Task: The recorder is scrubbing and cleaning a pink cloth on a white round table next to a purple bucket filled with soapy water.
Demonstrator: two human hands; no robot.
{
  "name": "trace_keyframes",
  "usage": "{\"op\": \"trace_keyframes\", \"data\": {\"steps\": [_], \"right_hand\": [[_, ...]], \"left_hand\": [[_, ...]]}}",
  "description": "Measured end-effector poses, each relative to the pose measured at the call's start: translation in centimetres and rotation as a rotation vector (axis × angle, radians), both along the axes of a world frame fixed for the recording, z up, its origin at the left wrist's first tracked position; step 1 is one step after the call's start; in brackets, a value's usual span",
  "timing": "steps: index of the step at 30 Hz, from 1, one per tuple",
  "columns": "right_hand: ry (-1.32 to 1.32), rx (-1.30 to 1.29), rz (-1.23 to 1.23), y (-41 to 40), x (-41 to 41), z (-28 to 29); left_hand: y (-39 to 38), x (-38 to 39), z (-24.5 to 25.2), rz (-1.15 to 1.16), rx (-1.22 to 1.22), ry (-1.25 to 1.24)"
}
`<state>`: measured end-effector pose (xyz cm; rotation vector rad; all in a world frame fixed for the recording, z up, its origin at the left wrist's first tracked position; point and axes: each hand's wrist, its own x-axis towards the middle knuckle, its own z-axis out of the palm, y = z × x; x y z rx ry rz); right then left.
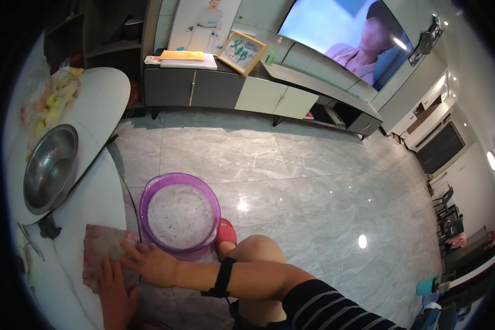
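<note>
A folded greyish cloth [105,243] with pink patches lies on the lower white tabletop [95,189], at its edge. My left hand [117,299] rests flat on the near side of the cloth, fingers extended. From the right, my right hand [154,266] reaches across, its spread fingers touching the cloth's right part. Neither hand appears to grip it. Just beyond my right hand, a purple plastic basin [180,178] of foamy water [180,216] stands on the floor. A black strap [223,277] goes around my right forearm.
A stainless steel bowl [51,169] sits tilted in view on the upper white tabletop [103,88], near a clear plastic bag of fruit [51,103]. My foot wears a red slipper [227,232] beside the basin. A TV cabinet [214,90] lines the wall under a lit television [342,37].
</note>
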<state>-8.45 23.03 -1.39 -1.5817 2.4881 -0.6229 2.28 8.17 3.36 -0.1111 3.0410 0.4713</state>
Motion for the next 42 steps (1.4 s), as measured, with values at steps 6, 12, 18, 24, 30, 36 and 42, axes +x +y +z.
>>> {"op": "trace_keyframes", "data": {"steps": [6,12,18,24,30,36,42], "right_hand": [[0.012,0.009,0.005,-0.4,0.1,-0.1],[0.024,0.024,0.003,0.0,-0.1,-0.3],[0.02,0.029,0.009,0.0,-0.1,-0.1],[0.009,0.044,0.015,-0.1,0.0,0.3],[0.022,0.014,-0.015,0.2,-0.2,-0.6],[-0.021,0.001,0.004,-0.4,0.0,0.2],[0.026,-0.034,-0.013,-0.1,-0.1,-0.4]], "left_hand": [[0.0,0.2,0.4,0.007,-0.007,-0.009],[0.1,0.0,0.0,0.018,0.01,-0.034],[0.1,0.0,0.2,0.008,0.004,-0.03],[-0.2,0.2,-0.1,0.007,-0.002,-0.031],[0.1,-0.2,0.0,-0.007,0.017,-0.031],[-0.7,0.5,-0.5,-0.023,0.002,0.037],[0.2,0.1,0.5,-0.002,0.044,0.004]]}}
